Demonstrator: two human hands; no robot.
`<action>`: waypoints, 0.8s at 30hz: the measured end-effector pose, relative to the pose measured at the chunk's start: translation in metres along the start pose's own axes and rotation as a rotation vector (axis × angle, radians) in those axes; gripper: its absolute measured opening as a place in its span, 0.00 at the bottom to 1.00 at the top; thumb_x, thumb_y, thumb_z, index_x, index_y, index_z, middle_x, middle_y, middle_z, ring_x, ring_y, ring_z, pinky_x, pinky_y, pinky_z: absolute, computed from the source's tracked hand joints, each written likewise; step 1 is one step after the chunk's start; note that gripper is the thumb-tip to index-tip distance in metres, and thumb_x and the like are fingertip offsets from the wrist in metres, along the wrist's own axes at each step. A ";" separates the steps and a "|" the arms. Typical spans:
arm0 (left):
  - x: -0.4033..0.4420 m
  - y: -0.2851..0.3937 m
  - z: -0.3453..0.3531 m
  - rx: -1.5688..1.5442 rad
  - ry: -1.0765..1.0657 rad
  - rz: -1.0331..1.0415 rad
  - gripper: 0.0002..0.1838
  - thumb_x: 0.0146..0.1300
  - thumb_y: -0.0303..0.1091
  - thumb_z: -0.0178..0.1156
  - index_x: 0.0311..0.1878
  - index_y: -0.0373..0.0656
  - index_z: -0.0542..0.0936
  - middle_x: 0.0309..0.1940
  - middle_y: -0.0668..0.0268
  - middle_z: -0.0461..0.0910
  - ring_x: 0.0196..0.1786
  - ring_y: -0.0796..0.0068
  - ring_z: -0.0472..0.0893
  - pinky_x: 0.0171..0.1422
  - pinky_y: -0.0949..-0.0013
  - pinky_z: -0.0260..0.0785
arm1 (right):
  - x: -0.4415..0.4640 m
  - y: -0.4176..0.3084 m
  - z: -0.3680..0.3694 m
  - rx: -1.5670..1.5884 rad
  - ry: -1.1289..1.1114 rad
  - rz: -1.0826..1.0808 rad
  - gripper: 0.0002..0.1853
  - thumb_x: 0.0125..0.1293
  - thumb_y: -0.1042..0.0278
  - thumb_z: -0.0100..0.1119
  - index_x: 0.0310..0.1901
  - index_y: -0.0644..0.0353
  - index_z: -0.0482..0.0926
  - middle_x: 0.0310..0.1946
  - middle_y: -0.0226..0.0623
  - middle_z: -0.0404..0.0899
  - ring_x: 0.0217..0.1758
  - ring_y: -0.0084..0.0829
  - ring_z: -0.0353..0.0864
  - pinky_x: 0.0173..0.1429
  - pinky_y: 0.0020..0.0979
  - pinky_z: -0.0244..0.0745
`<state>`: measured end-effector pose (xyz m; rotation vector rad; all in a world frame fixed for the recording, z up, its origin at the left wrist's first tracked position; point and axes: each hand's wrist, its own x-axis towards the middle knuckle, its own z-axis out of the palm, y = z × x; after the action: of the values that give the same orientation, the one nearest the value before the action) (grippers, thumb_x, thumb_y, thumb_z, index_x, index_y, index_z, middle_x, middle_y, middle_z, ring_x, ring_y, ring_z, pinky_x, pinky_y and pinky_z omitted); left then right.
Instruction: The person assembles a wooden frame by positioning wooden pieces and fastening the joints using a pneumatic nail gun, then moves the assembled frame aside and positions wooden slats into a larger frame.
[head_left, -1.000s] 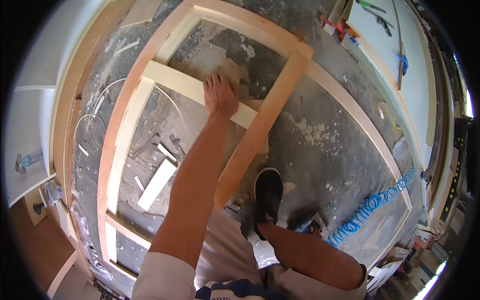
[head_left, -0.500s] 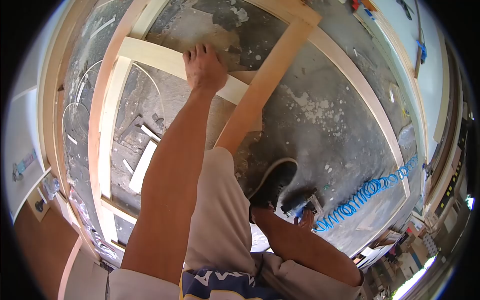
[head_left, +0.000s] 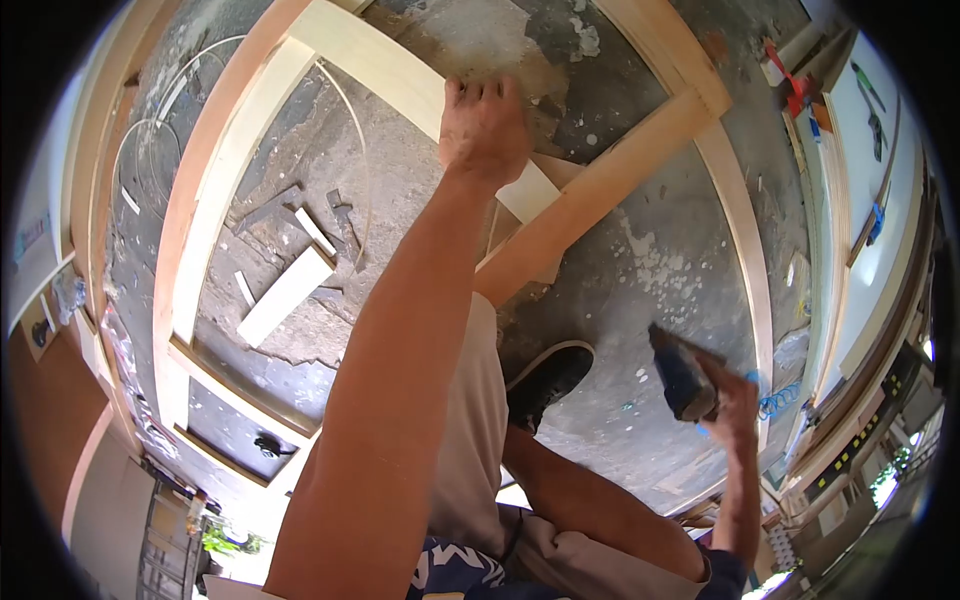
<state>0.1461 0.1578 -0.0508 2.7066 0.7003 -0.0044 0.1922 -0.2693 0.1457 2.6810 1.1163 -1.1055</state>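
Left hand (head_left: 487, 132) hooks its fingers over the pale crosspiece (head_left: 395, 80), seemingly to steady it, while right hand (head_left: 735, 408) wraps its fingers round a dark tool (head_left: 684, 380)!

I grip a pale, flat wooden crosspiece (head_left: 380, 65) near its right end. It spans part of a large wooden frame (head_left: 610, 190) lying before me, that end meeting the frame's slanting tan side. The frame, in tan and paler wood, is open between its lengths. Off to my right I hold a dark tool (head_left: 683, 378), blurred, its narrow end pointing forward and left.
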 end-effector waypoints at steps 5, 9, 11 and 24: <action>0.000 0.000 0.001 0.004 -0.016 -0.030 0.16 0.70 0.39 0.52 0.52 0.38 0.75 0.37 0.54 0.85 0.52 0.57 0.81 0.71 0.54 0.55 | 0.150 -0.048 -0.096 -0.210 -0.039 -0.509 0.41 0.32 0.74 0.76 0.58 0.50 0.83 0.33 0.37 0.86 0.35 0.41 0.86 0.37 0.41 0.77; -0.003 0.000 -0.004 -0.002 -0.044 -0.027 0.17 0.69 0.39 0.51 0.54 0.37 0.74 0.33 0.55 0.86 0.53 0.58 0.81 0.72 0.56 0.54 | 0.219 -0.105 -0.116 -0.347 -0.089 -0.720 0.39 0.33 0.73 0.77 0.56 0.50 0.83 0.36 0.36 0.88 0.37 0.39 0.87 0.39 0.40 0.78; -0.002 0.000 -0.010 -0.034 -0.125 -0.021 0.17 0.66 0.35 0.52 0.54 0.36 0.74 0.35 0.54 0.86 0.54 0.59 0.80 0.74 0.57 0.51 | 0.236 -0.124 -0.116 -0.432 -0.129 -0.789 0.35 0.36 0.72 0.78 0.54 0.49 0.84 0.38 0.33 0.89 0.38 0.38 0.87 0.41 0.39 0.79; -0.006 -0.002 0.005 -0.160 0.093 -0.006 0.17 0.63 0.32 0.54 0.53 0.35 0.75 0.37 0.52 0.84 0.53 0.56 0.80 0.75 0.56 0.54 | 0.261 -0.147 -0.107 -0.433 -0.305 -0.820 0.32 0.39 0.70 0.78 0.52 0.47 0.84 0.36 0.30 0.88 0.40 0.37 0.88 0.43 0.40 0.80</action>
<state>0.1402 0.1549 -0.0555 2.5649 0.7044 0.1703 0.2913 0.0287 0.0955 1.6624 2.1454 -1.0970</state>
